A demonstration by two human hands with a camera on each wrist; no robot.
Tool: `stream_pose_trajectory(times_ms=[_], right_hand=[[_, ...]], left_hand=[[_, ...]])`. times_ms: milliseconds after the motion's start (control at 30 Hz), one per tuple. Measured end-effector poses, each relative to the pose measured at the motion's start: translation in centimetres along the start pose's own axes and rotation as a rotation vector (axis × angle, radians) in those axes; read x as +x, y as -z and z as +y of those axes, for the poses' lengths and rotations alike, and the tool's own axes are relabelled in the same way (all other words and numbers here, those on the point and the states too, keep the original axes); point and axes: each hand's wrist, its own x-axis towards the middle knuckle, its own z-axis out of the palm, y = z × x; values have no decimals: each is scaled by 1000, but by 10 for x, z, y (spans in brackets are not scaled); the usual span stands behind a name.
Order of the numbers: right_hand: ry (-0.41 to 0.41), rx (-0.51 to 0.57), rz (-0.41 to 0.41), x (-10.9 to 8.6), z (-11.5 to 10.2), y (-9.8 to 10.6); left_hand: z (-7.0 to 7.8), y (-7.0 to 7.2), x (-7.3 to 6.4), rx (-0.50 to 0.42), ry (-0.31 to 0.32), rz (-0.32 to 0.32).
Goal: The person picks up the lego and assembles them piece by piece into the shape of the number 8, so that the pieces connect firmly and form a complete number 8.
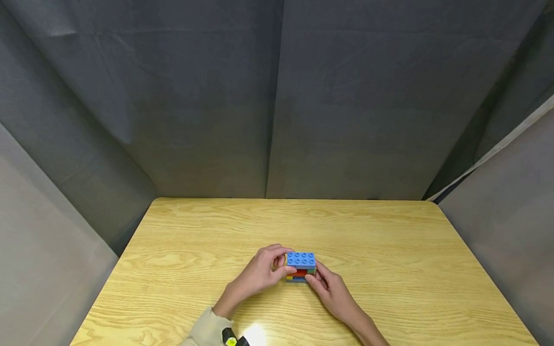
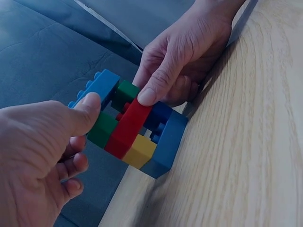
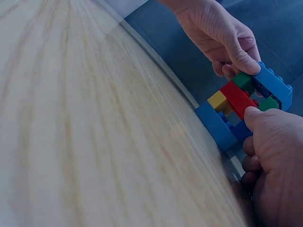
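A tower of toy building bricks stands on the table between both hands. Its long bottom brick (image 2: 166,146) is blue; a yellow brick (image 2: 140,151) and a darker blue brick (image 3: 242,131) sit on that. Across them lies a long red brick (image 2: 127,130), with a green brick (image 3: 243,82) at each end. The studded light-blue brick (image 1: 301,260) tops the tower. My left hand (image 1: 261,270) pinches this top brick at its left end, thumb on the near side. From the right, my right hand (image 1: 336,292) grips the tower, its thumb pressed on the red brick's face.
The wooden table (image 1: 195,240) spreads out around the hands. Dark grey cloth (image 1: 207,96) hangs along its back edge, and lighter panels (image 1: 39,240) flank it on both sides. A black strap with a yellow-green mark (image 1: 231,341) shows by the left sleeve (image 1: 209,329).
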Motion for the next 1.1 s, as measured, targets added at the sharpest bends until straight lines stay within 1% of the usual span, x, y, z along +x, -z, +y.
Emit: stream_pose_trajectory(times_ms=[167, 300, 433, 533, 633, 733, 900, 1100], right_hand=[[2, 8, 4, 1, -1, 0], [-7, 31, 0, 2, -2, 0], [-1, 59, 29, 2, -3, 1], [32, 65, 70, 4, -4, 3], [82, 66, 107, 7, -6, 6], [105, 63, 121, 11, -10, 11], [111, 51, 93, 19, -13, 18], [136, 33, 76, 23, -14, 20]], left_hand=[[-2, -1, 0, -8, -8, 19], [-2, -2, -1, -26, 0, 28], [-1, -2, -1, -36, 4, 29], [-1, -2, -1, -33, -1, 27], [-1, -2, -1, -25, 1, 22], [-2, -2, 0, -23, 5, 16], [-3, -4, 2, -27, 1, 13], [-3, -5, 2, -51, 4, 8]])
